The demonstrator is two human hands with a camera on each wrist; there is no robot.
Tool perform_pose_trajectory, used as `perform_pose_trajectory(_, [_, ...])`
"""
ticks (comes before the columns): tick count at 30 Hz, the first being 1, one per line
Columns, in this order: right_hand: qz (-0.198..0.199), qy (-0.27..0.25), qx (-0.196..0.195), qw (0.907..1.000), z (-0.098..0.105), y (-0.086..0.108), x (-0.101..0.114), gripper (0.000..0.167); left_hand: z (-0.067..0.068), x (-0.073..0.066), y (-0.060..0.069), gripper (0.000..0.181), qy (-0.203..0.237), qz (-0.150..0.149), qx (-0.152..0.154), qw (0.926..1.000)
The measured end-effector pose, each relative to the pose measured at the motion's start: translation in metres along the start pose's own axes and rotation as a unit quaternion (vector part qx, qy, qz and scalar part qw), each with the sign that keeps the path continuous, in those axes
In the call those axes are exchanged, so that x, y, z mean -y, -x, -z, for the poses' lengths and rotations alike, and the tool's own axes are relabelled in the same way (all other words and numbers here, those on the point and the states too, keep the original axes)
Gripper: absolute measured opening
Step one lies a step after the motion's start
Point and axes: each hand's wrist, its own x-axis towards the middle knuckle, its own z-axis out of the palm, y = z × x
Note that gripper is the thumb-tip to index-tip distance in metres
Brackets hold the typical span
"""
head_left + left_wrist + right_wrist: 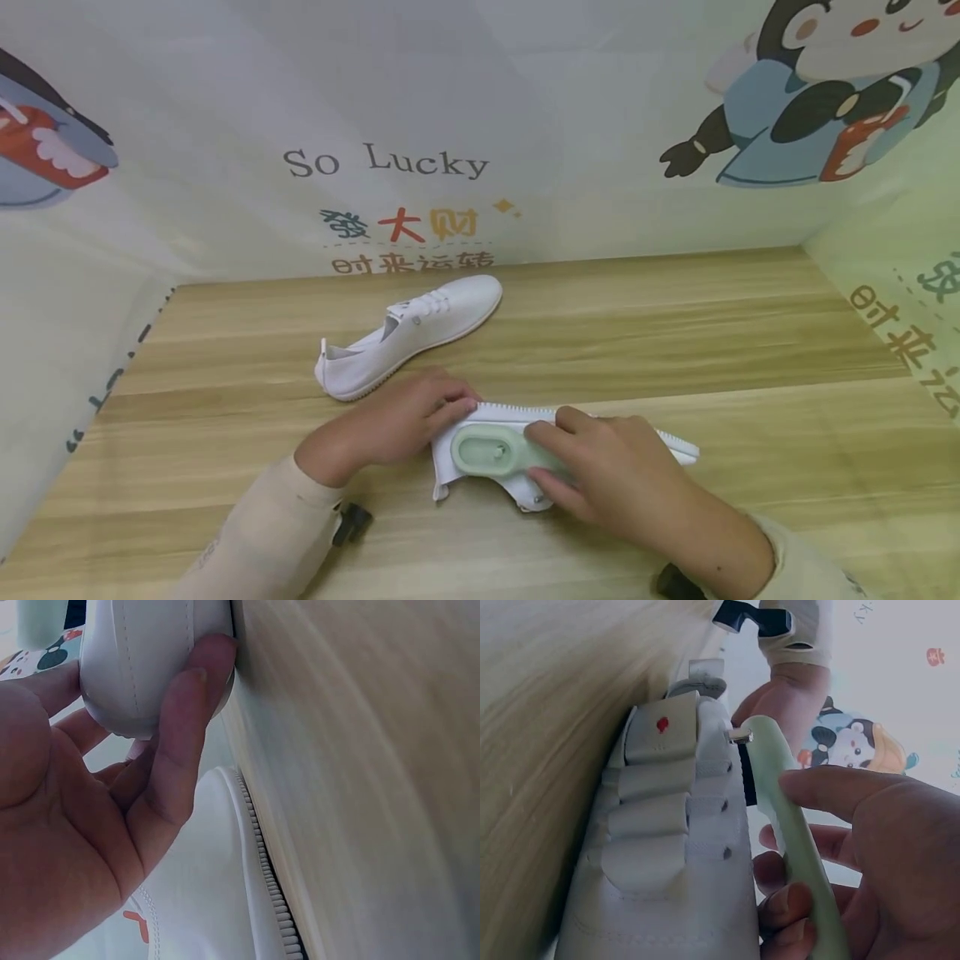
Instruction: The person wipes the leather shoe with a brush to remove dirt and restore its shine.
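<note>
A white lace-up shoe (442, 467) lies on its side on the wooden table. My left hand (408, 417) grips its heel (139, 671), fingers curled round the back. My right hand (622, 475) pinches the handle of a pale green tool (483, 452) and holds its oval recessed head over the shoe's side. The right wrist view shows the green handle (810, 870) between thumb and fingers, along the shoe's edge beside the strap-like laces (656, 780). The head's underside is hidden, so I cannot tell what kind of tool it is.
A second white shoe (450, 312) stands upright behind my left hand, toe pointing to the far right. A pale printed cloth (570, 150) walls the table (675, 333) at the back and sides. Black camera mounts (352, 523) sit at both wrists.
</note>
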Motion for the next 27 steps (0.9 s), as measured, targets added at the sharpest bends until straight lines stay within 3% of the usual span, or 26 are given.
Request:
perform_pose_trajectory(11, [-0.044, -0.015, 0.009, 0.9989, 0.015, 0.012, -0.007, 0.028, -0.002, 0.002, 0.001, 0.021, -0.002, 0.0, 0.003, 1.0])
perform_pose_trajectory(27, [-0.092, -0.003, 0.005, 0.9957, 0.037, 0.051, -0.031, 0.032, 0.0, 0.002, -0.003, 0.021, 0.006, -0.016, 0.006, 0.9998])
